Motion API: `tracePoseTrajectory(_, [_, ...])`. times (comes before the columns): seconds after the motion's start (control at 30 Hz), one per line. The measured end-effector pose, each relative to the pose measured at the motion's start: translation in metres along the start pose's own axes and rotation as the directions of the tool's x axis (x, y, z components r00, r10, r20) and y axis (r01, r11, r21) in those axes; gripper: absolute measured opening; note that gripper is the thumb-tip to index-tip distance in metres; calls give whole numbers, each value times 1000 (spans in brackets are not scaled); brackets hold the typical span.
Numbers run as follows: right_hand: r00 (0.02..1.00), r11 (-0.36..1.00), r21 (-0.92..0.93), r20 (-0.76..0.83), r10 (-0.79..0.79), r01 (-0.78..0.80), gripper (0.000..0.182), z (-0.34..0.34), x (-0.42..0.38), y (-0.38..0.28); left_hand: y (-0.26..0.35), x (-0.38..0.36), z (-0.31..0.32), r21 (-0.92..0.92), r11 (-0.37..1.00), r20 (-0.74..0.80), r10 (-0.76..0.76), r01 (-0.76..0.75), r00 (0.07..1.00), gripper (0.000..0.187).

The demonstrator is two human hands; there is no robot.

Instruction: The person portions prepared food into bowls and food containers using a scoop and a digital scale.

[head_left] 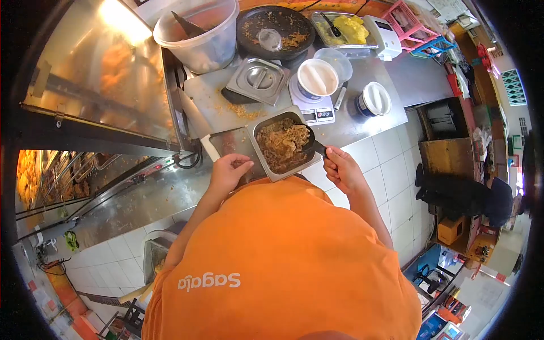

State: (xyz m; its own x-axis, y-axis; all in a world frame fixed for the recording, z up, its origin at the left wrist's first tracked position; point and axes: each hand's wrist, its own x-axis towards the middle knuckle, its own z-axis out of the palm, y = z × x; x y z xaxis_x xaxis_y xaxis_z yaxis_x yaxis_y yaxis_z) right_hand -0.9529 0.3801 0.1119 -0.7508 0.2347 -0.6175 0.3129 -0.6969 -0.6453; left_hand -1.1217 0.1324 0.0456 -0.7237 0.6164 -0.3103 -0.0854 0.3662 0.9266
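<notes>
My right hand [341,168] is closed around the black handle of a ladle [315,146], whose bowl rests in shredded brown food. That food [281,140] lies in a square metal container [259,148] at the counter's edge, close to my body. My left hand [231,170] is just left of the container, thumb and forefinger close together; whether it holds anything is too small to tell. Beyond the container, a white tub [317,78] stands on a digital scale [318,113]. Left of the scale sits a lidded metal container [256,80].
A knife [195,116] lies at the counter's left, beside a glass display case [107,73]. A large plastic bucket [198,48], a dark round pan [275,34] and a tray of yellow food [345,31] stand behind. A person [470,192] is at the far right.
</notes>
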Motion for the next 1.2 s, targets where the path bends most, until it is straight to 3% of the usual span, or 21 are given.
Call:
tracePoseTrajectory(0.2, [994,992,77,45,-101,97,13,8,-14,-18,13,-4,-6,-70,994,-14,-89,88,996,19])
tracePoseTrajectory(0.27, [990,986,82,11,-144,142,15,14,-20,-28,2,-1,-6,24,1000,-23,11,-10,1000,22])
tracePoseTrajectory(0.47, [972,971,62,33,-233,230,15,19,-26,-39,-7,3,-7,67,996,-29,63,-61,998,21])
tracePoseTrajectory(0.6, [989,985,96,34,-147,143,13,9,-10,-21,7,-2,-7,80,997,-22,18,-16,1000,20])
tracePoseTrajectory(0.67, [993,991,74,35,-111,108,14,5,0,-8,11,-2,-7,-55,993,-19,-104,103,994,22])
tracePoseTrajectory(0.73, [997,995,60,-9,-79,79,13,4,7,1,7,-1,-8,-52,996,-31,-76,74,997,21])
tracePoseTrajectory(0.9, [998,996,65,2,-65,65,11,9,2,-5,8,-1,-7,3,1000,-52,-15,15,999,20])
tracePoseTrajectory(0.97, [996,994,58,0,-92,92,11,7,2,-3,3,1,-7,23,993,-74,-111,113,991,21])
tracePoseTrajectory(1.0, [982,989,51,-139,-129,137,11,14,-1,-2,8,1,-8,42,991,-27,-129,130,991,21])
tracePoseTrajectory(1.03, [987,990,47,-95,-130,135,11,3,4,1,11,-2,-10,66,987,-14,-145,145,989,22])
tracePoseTrajectory(1.07, [970,986,-17,-178,-167,167,14,18,0,-2,1,1,-13,19,1000,-8,-3,3,1000,22])
tracePoseTrajectory(1.1, [970,987,-7,-183,-161,162,16,11,5,3,12,-3,-16,94,994,-6,62,-61,998,24])
tracePoseTrajectory(1.2, [986,992,0,-110,-122,123,14,6,6,4,2,-1,-21,204,965,-48,177,-164,983,31])
